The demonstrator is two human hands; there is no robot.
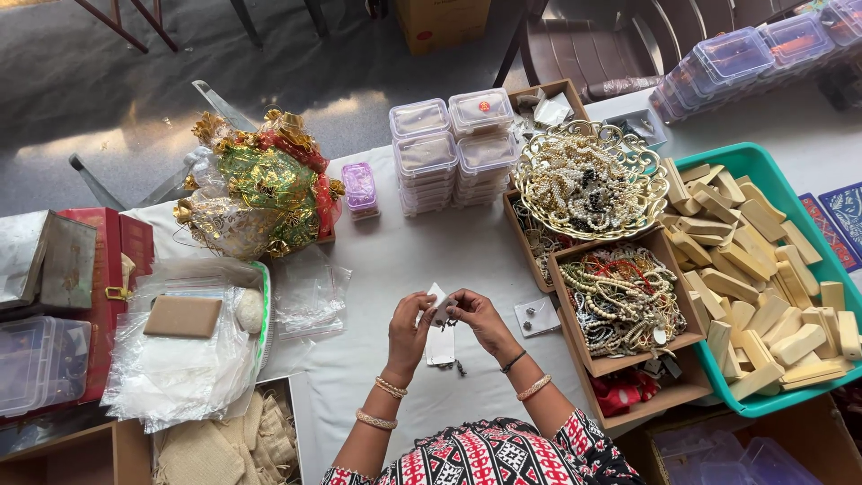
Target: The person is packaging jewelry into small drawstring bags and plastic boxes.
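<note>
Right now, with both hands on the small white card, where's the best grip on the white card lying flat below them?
Probably the white card lying on the table by its long side edges, pinched from above. It lies flat with its upper end under the hands, left hand and right hand.

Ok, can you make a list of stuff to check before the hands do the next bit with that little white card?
1. Both hands on the white card: ok, left hand and right hand pinch it.
2. Card lifted off the white table: ok.
3. What hangs from the card: cannot tell, too small.
4. Another white card below the hands: ok.
5. Bead box beside the right hand: ok.
</note>
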